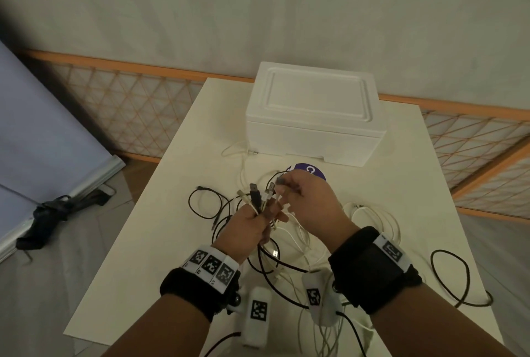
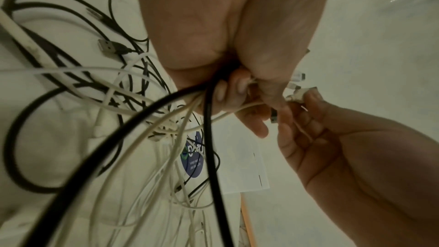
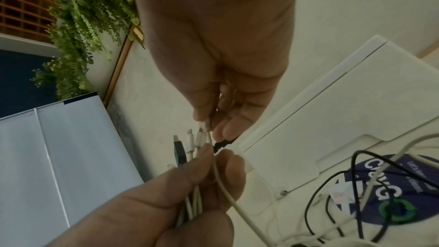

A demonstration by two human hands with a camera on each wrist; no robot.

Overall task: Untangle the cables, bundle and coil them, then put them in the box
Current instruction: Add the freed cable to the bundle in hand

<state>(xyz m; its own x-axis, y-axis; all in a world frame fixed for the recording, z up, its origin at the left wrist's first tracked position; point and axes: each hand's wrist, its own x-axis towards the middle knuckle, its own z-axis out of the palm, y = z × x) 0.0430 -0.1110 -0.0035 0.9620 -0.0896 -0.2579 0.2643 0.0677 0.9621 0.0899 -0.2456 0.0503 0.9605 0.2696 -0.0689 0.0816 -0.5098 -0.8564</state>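
Observation:
My left hand grips a bunch of black and white cables, their plug ends sticking up out of the fist. In the left wrist view the gripped cables hang down into a tangle on the table. My right hand is just right of the bunch and pinches a white cable's plug between thumb and fingers beside the other plugs. A closed white foam box stands at the far end of the table.
The white table carries loose loops of black cable at left and another black loop at right. A purple round sticker lies in front of the box. A folded dark umbrella lies on the floor at left.

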